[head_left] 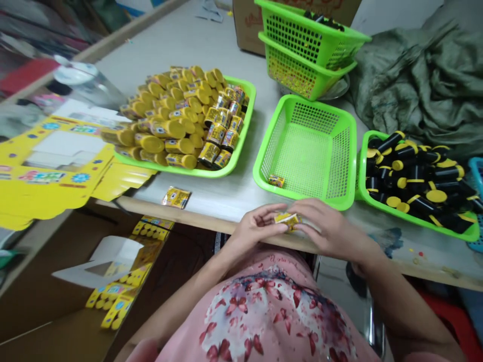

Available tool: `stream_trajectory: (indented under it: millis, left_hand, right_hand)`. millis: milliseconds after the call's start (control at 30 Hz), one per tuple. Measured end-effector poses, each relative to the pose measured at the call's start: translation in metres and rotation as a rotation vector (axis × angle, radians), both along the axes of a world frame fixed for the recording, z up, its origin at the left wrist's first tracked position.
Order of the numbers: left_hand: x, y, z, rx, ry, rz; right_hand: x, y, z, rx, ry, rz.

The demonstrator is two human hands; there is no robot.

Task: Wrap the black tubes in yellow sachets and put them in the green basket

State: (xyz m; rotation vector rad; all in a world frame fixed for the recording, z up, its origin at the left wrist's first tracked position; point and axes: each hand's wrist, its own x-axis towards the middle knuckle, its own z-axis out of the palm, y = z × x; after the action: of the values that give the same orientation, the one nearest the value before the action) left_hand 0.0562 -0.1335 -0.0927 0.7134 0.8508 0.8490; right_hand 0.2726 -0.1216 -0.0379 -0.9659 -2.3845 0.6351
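Yellow print on a small packet [287,220] is being shown just above the wooden edge of a pale worktable [230,193], with the packet being pinched between the left hand [258,226] and the right hand [327,226]. Both hands are being kept together, their fingers closed around it. Just beyond them, one matching packet [276,181] is being held on the floor of a green mesh basket [341,166], and a loose packet [176,197] is being left on the table near its edge. Farther left, yellow bottles [168,129] are being held on their sides on a green plastic tray [211,172], with gold-labelled bottles [219,133] being kept at its right end. At the right, black bottles [415,173] with yellow lids are being held on a second green tray [415,223]. Two stacked green baskets [298,50] are being stood before a cardboard carton [249,25]. Flat yellow printed box blanks [56,166] are being spread at the left, and a crumpled grey-green sack [415,75] is being heaped at the far right.
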Motion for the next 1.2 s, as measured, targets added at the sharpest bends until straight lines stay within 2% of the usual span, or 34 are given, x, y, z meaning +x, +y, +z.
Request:
stream_trajectory:
  millis: [100,200,300,367,400,467,567,600,667,733,833,933,1000,1067,1133,1200]
  left_hand:
    - [-0.014,0.001,-0.006,0.006,0.077,0.125]
    - [-0.021,0.004,-0.015,0.001,0.151,0.199]
    - [-0.022,0.007,-0.021,-0.005,0.147,0.209]
    - [-0.022,0.008,-0.023,-0.011,0.134,0.208]
    - [-0.022,0.008,-0.023,-0.014,0.126,0.213]
    - [-0.022,0.008,-0.024,-0.01,0.115,0.233]
    - [-0.021,0.007,-0.025,0.002,0.117,0.26]
    - [-0.02,0.007,-0.025,0.004,0.119,0.266]
    - [-0.018,0.007,-0.025,0.008,0.125,0.269]
    - [-0.015,0.006,-0.025,0.022,0.152,0.262]
    - [-0.011,0.004,-0.028,0.084,0.254,0.24]
    - [-0.009,0.001,-0.033,0.323,0.501,0.227]
    - [-0.009,-0.002,-0.034,0.559,0.722,0.218]
    - [-0.008,-0.004,-0.032,0.722,0.884,0.177]
    - [-0.004,-0.004,-0.026,0.75,0.937,0.103]
    - [0.004,-0.004,-0.018,0.673,0.87,0.011]
  right_hand:
    - [-0.008,0.046,-0.008,-0.109,0.087,-0.225]
    - [-0.021,0.095,-0.029,-0.279,-0.047,-0.432]
    - [-0.031,0.128,-0.047,-0.335,-0.252,-0.452]
    - [-0.032,0.133,-0.05,-0.351,-0.291,-0.422]
    - [-0.03,0.13,-0.048,-0.325,-0.279,-0.41]
    - [-0.023,0.111,-0.039,-0.162,-0.215,-0.374]
    - [-0.016,0.06,-0.022,0.173,-0.074,-0.263]
    - [-0.015,0.04,-0.02,0.217,-0.064,-0.211]
    - [-0.015,0.004,-0.028,0.21,-0.128,-0.125]
    - [-0.017,-0.021,-0.048,0.176,-0.288,-0.152]
    - [-0.017,-0.034,-0.08,0.152,-0.43,-0.236]
    - [-0.017,-0.032,-0.095,0.149,-0.384,-0.238]
    - [-0.018,-0.032,-0.096,0.178,-0.345,-0.249]
    - [-0.02,-0.035,-0.095,0.222,-0.321,-0.28]
    - [-0.021,-0.039,-0.092,0.277,-0.294,-0.314]
    - [-0.022,-0.045,-0.088,0.346,-0.254,-0.357]
